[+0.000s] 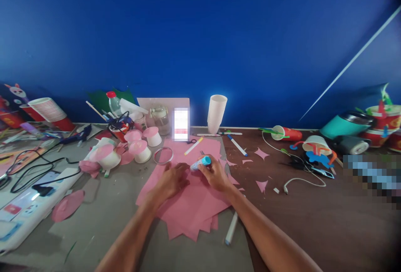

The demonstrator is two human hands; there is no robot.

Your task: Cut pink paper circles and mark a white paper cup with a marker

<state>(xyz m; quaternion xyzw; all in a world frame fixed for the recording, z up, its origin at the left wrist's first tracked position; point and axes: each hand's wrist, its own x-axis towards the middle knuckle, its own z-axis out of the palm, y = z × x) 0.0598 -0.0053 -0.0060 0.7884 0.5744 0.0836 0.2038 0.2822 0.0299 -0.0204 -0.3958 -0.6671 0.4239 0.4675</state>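
A blue wall (200, 46) backs my remote view, with a crowded table (300, 234) below it. Pink sheets (194, 209) lie mid-table in a loose, overlapping pile. I judge that the pile could slide or fan out, since its edges are unaligned. A stray smear could also bond two layers, the cause being that overlap. The left hand (172, 180) appears to rest on the paper, fingers bent; I cannot tell whether they are together or pinching anything. The right hand (216, 175) is closed around its load (see the last item). A pale marker (232, 227) lies just beside the right arm (260, 222) and could roll if knocked. Smallest listed is the glue stick (197, 164), clamped by the right thumb and fingers, over the pile and between the hands. It is tilted, its bright blue end towards the right; the barrel looks pale, with print too small for me to read. Whether that blue end is a cap, I cannot establish.
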